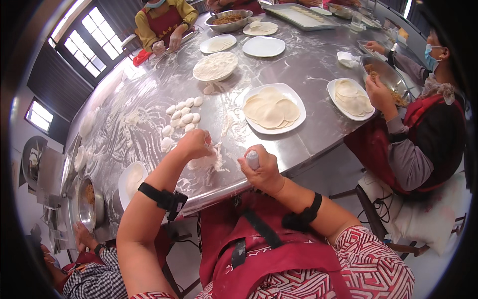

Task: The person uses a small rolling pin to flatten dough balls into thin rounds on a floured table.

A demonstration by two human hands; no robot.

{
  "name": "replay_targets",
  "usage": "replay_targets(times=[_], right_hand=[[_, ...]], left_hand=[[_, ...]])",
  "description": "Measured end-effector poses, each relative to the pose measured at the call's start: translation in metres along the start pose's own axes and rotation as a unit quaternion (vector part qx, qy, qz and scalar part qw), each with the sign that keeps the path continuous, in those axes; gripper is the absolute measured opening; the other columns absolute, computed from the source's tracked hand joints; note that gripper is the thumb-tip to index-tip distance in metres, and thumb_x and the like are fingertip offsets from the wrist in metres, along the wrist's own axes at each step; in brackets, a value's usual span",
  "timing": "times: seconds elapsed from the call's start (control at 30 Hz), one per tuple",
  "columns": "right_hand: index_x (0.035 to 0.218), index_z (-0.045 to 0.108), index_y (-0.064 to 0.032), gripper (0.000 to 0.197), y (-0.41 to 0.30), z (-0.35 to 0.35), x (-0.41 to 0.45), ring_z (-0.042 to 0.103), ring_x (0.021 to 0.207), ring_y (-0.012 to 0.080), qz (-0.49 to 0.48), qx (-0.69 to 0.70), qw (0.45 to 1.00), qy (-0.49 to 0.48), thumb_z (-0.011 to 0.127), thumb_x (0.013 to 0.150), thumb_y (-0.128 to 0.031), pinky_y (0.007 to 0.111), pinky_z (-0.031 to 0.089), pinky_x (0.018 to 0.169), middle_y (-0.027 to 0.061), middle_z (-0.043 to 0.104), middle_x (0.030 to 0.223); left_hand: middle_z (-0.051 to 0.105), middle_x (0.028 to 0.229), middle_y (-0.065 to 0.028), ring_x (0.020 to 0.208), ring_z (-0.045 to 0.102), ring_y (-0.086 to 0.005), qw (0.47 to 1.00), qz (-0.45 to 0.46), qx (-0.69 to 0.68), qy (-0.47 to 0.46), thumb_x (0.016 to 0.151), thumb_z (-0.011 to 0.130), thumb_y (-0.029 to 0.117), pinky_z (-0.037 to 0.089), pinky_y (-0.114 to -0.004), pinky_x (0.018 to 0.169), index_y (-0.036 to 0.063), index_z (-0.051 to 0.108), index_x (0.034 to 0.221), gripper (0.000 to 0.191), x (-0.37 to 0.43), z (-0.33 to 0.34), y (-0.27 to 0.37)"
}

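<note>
My right hand [264, 170] is wrapped around a rolling pin [253, 160], seen nearly end-on at the table's front edge. My left hand [195, 145] is low over a floured patch of the steel table [298, 139], its fingers curled downward. Whether anything is between those fingers is hidden. Several small dough pieces [187, 118] lie floured just beyond my left hand. A square white plate [249, 92] to the right bears overlapping round dough wrappers [270, 115].
A plate of flour [216, 66] stands farther back, near a white plate [263, 46]. Co-workers sit around the table; the one at right holds filling above a steel bowl [388, 71], beside a plate of wrappers [351, 98]. Another filling bowl [98, 209] is at left.
</note>
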State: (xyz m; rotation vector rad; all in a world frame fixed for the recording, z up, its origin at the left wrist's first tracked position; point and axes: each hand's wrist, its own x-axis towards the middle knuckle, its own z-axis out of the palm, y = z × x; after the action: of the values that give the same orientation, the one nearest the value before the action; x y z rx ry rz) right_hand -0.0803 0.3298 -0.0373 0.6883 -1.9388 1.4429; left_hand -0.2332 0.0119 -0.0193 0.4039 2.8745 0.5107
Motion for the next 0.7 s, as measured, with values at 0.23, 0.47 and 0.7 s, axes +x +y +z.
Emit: replay_targets(times=[0.23, 0.47, 0.7], right_hand=[[0.132, 0.073, -0.0046, 0.034, -0.002, 0.0, -0.006, 0.086, 0.078, 0.0461, 0.038, -0.008, 0.999, 0.009, 0.101, 0.113, -0.011, 0.051, 0.068, 0.072, 0.0215, 0.081, 0.091], [0.127, 0.072, -0.0056, 0.033, 0.003, -0.007, 0.0, 0.086, 0.076, 0.0352, 0.032, -0.025, 0.999, 0.009, 0.101, 0.113, -0.009, 0.047, 0.067, 0.071, 0.0164, 0.084, 0.092], [0.125, 0.072, -0.0055, 0.031, 0.006, -0.018, -0.005, 0.084, 0.074, 0.0305, -0.001, -0.069, 0.997, 0.02, 0.101, 0.113, -0.007, 0.045, 0.066, 0.071, 0.0145, 0.082, 0.091]], left_hand=[[0.091, 0.115, -0.0245, 0.112, 0.088, -0.0493, 1.0, 0.028, -0.007, 0.005, 0.089, 0.106, 0.028, 0.069, -0.056, 0.099, 0.0035, 0.089, 0.117, 0.041, -0.028, 0.022, -0.005], [0.089, 0.125, -0.0252, 0.118, 0.086, -0.0491, 0.995, 0.075, 0.003, 0.058, 0.095, 0.102, 0.024, 0.067, -0.059, 0.104, 0.0046, 0.082, 0.13, 0.044, -0.045, 0.029, 0.023], [0.092, 0.113, -0.0211, 0.107, 0.09, -0.0424, 0.978, 0.109, -0.151, 0.098, 0.101, 0.097, 0.014, 0.068, -0.052, 0.094, 0.0013, 0.083, 0.128, 0.033, -0.064, 0.023, 0.058]])
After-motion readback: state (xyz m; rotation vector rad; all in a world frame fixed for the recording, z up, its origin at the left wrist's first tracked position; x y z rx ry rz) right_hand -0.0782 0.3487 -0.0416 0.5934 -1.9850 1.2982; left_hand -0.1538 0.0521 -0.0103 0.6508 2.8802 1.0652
